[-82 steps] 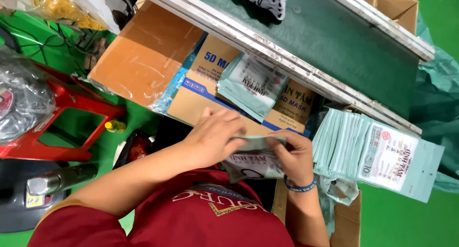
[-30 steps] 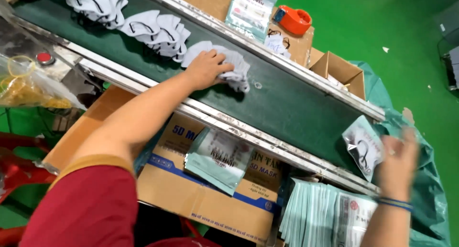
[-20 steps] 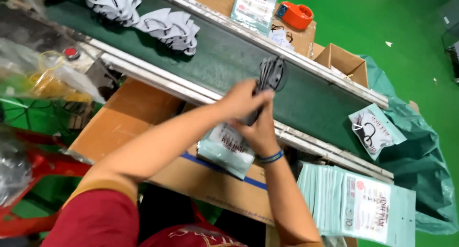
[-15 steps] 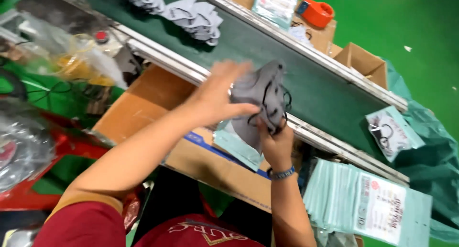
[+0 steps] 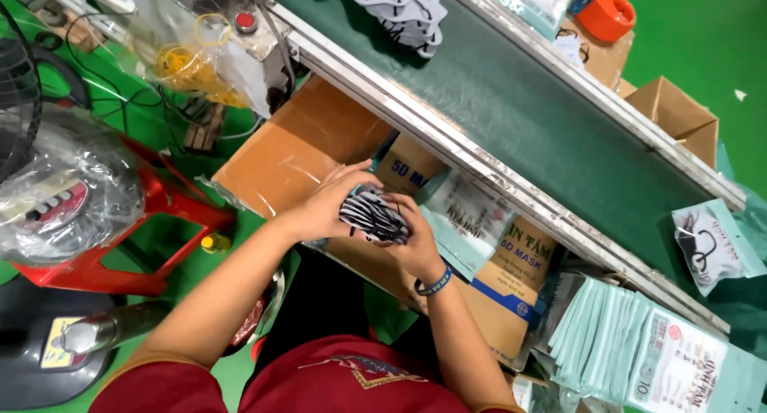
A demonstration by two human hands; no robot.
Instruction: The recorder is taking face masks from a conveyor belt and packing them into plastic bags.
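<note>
Left hand (image 5: 323, 209), right hand (image 5: 415, 241) clasp mask stack (image 5: 374, 217); bagging step; next needs pouch (image 5: 467, 221), 3 o'clock.

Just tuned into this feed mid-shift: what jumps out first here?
Dead centre, the left hand and right hand squeeze a stack of dark striped face masks between them, above an open cardboard box. Behind runs a long green conveyor belt with another mask pile at the top. At lower right lies a fanned stack of pale teal pouches.
</note>
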